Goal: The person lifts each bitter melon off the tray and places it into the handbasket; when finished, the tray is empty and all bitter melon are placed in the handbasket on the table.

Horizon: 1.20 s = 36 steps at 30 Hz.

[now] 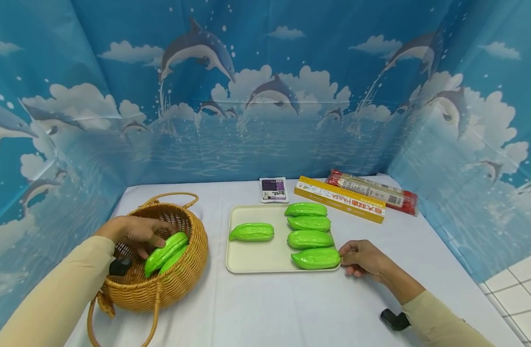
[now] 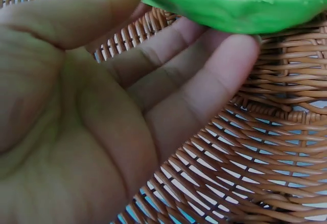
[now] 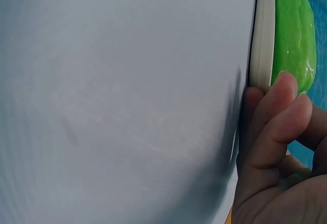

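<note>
My left hand (image 1: 137,233) reaches inside a wicker basket (image 1: 196,258). Its thumb and fingertips pinch a glossy green bitter melon (image 1: 165,254), which lies against another bitter melon (image 1: 174,259) in there; the left wrist view shows the fingers at the underside of the held bitter melon (image 2: 245,9). At the near right corner of a cream tray (image 1: 258,262), my right hand (image 1: 364,260) grips the rim (image 3: 262,35), fingertips close to the end of the nearest bitter melon (image 1: 316,259). Several bitter melons form a column on the tray's right side, and one bitter melon (image 1: 251,232) lies at its left.
Behind the tray lie a small purple-and-white packet (image 1: 274,190), a yellow pasta box (image 1: 339,198) and a long red-ended noodle pack (image 1: 374,191). One basket handle (image 1: 154,313) droops onto the white cloth (image 1: 265,308). A blue dolphin-print curtain (image 1: 265,140) encloses the table.
</note>
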### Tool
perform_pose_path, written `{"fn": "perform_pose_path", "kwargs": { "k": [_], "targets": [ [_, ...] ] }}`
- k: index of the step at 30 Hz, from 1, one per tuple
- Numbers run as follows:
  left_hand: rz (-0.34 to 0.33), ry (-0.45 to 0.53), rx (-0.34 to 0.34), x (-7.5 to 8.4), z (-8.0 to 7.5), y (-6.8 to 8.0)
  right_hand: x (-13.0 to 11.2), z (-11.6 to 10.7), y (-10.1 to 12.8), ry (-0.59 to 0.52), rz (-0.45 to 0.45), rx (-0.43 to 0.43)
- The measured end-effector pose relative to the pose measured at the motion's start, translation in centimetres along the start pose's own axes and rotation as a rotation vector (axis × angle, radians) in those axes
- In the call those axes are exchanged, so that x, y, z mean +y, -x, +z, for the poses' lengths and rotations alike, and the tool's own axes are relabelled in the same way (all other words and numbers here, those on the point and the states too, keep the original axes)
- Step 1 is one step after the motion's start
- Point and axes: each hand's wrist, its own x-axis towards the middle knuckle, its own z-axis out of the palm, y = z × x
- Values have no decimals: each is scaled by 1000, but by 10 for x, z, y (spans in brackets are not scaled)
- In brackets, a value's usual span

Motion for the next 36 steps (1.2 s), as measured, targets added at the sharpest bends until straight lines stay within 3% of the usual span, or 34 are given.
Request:
{"fn": "perform_pose_path", "kwargs": {
  "k": [12,23,31,36],
  "targets": [
    [8,49,-31,3,5,1,-2,0,1,12,-16,9],
    [11,-20,-19,8,5,5,-3,3,1,16,1,35],
    [142,-174,24,20,-12,21,-2,2,1,13,-5,30],
    [215,-69,57,24,-19,42,-2,1,1,14,-2,33]
  ]
}}
